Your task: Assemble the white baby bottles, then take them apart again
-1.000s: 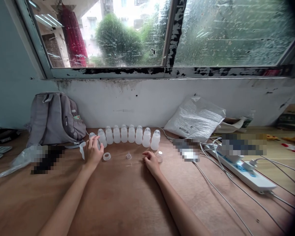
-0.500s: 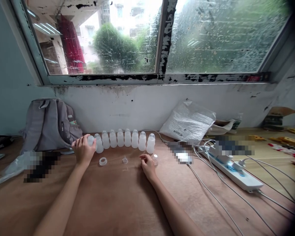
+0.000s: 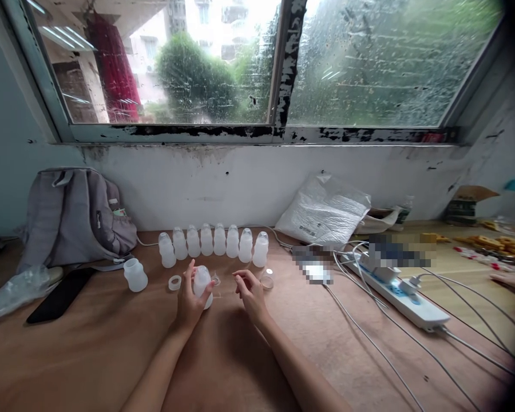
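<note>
My left hand is wrapped round a small translucent capped bottle standing on the wooden table. My right hand rests just to its right, fingers loosely curled with nothing in them. Behind stands a row of several capped bottles. An uncapped bottle body stands alone at the left. A white ring lies left of my left hand, a small clear teat sits just behind the held bottle, and a clear cap lies right of my right hand.
A grey backpack leans against the wall at the left, with a black phone and a plastic bag in front. A white bag, a power strip and cables lie right. Another person's hand shows at the far right.
My left hand took a capped bottle from the left end of the row and brought it to the table's middle. The uncapped bottle body now stands uncovered at the left. The view shifted left.
</note>
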The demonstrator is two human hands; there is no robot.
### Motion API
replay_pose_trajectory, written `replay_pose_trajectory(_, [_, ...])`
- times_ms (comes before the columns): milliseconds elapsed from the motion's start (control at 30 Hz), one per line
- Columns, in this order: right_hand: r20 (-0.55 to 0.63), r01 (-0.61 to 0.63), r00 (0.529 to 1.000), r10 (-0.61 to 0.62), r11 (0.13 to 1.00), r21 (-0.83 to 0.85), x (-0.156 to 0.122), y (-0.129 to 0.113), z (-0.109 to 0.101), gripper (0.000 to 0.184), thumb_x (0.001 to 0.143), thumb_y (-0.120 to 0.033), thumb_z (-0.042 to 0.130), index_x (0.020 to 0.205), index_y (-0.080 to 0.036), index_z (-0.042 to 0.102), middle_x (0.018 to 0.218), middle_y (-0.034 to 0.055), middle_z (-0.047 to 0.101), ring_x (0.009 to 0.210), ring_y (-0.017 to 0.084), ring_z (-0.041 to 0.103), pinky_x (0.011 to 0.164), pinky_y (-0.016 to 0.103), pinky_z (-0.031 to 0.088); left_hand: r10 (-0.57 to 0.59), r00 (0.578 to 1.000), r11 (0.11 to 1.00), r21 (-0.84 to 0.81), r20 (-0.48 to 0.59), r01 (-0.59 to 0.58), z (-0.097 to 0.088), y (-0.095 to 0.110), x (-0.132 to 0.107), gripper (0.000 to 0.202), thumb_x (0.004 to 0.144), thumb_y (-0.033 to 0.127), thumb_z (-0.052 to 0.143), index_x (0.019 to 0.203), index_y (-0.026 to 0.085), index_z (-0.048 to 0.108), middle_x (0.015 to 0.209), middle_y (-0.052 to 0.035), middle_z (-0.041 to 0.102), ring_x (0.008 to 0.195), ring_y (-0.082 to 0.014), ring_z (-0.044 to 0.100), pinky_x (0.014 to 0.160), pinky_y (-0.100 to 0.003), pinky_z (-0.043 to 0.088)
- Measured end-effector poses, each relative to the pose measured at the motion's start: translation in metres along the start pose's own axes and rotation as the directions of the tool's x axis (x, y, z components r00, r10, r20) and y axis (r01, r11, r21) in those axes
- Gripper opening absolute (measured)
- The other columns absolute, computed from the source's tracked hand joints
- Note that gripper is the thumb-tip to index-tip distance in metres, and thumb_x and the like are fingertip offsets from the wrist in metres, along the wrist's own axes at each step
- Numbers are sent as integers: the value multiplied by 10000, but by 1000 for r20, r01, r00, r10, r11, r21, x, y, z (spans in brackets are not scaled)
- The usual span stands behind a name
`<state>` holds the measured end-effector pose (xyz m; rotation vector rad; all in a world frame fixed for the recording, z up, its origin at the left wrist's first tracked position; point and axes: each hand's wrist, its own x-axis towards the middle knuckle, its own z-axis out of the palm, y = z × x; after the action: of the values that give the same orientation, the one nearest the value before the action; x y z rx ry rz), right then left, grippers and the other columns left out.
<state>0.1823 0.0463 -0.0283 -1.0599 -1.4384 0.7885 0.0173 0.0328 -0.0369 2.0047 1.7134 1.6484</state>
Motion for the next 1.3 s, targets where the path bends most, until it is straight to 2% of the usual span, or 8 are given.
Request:
replay_pose_trajectory(133, [41, 12, 999, -14, 998, 55, -4, -7, 4, 227, 798, -370, 475, 925, -202, 559, 760, 29, 589, 683, 152, 564, 584, 252, 463, -82, 960, 994, -49, 268, 98, 4, -7, -4, 612, 715, 365, 567, 1239, 203, 296, 1101, -90, 552, 973, -222, 551, 787, -337, 457])
replay_pose_trajectory(333, [186, -33, 983, -6, 978, 206, -5, -16, 6, 319, 738, -364, 573, 1009, -196, 566, 938, 57, 633, 878, 200, 580, 765, 310, 456, 18, 897, 987, -150, 441, 53, -1, 14, -12, 576, 686, 279, 560, 1215, 216, 340, 1084, -73, 571, 936, -203, 560, 790, -309, 444])
replay_pose_trajectory(567, [127, -223, 974, 189, 900, 374, 1, -17, 2, 224, 685, -359, 627, 812, -174, 622, 809, 34, 635, 810, 189, 565, 717, 283, 436, -130, 790, 882, -294, 599, 368, -3, 28, -6, 287, 601, 284, 635, 844, 159, 548, 678, 14, 566, 623, -132, 509, 562, -224, 384])
replay_pose_trajectory(833, [188, -270, 961, 204, 843, 465, 2, -14, 0, 214, 698, -367, 612, 749, -161, 637, 696, 26, 595, 652, 145, 496, 571, 252, 372, -93, 512, 421, -433, 854, 797, -7, 30, -1, 338, 615, 289, 587, 898, 105, 568, 643, -30, 579, 563, -128, 504, 481, -212, 335])
replay_pose_trajectory(933, [202, -289, 957, 210, 770, 568, 9, -10, -5, 251, 710, -396, 589, 809, -172, 643, 762, 42, 616, 668, 161, 516, 554, 266, 380, 48, 378, 253, -377, 925, 891, -9, 20, -6, 441, 632, 349, 504, 980, 84, 558, 587, -42, 572, 476, -125, 494, 449, -227, 337])
replay_pose_trajectory(1067, [23, -186, 978, 207, 818, 544, 21, -3, -21, 301, 711, -417, 574, 936, -220, 608, 930, 43, 628, 825, 205, 556, 627, 289, 408, 245, 211, 220, -266, 946, 939, -12, 13, -14, 500, 589, 298, 489, 1033, 75, 544, 597, -59, 583, 474, -143, 512, 439, -239, 352])
replay_pose_trajectory(1200, [-124, 69, 990, -72, 997, -35, 26, 6, -34, 393, 708, -370, 584, 1075, -241, 528, 948, 46, 630, 886, 218, 554, 813, 370, 366, 186, 269, 214, -306, 945, 928, -10, 17, -15, 449, 658, 290, 495, 1062, 97, 529, 650, -57, 579, 509, -137, 519, 471, -241, 360])
replay_pose_trajectory(1300, [-143, 141, 957, -251, 839, -526, 26, 16, -38, 336, 716, -360, 566, 1021, -222, 550, 1022, 73, 597, 980, 248, 499, 927, 450, 233, 93, 367, 120, -376, 926, 919, -8, 18, -12, 430, 703, 304, 487, 1087, 112, 513, 678, -53, 558, 542, -133, 510, 497, -248, 367])
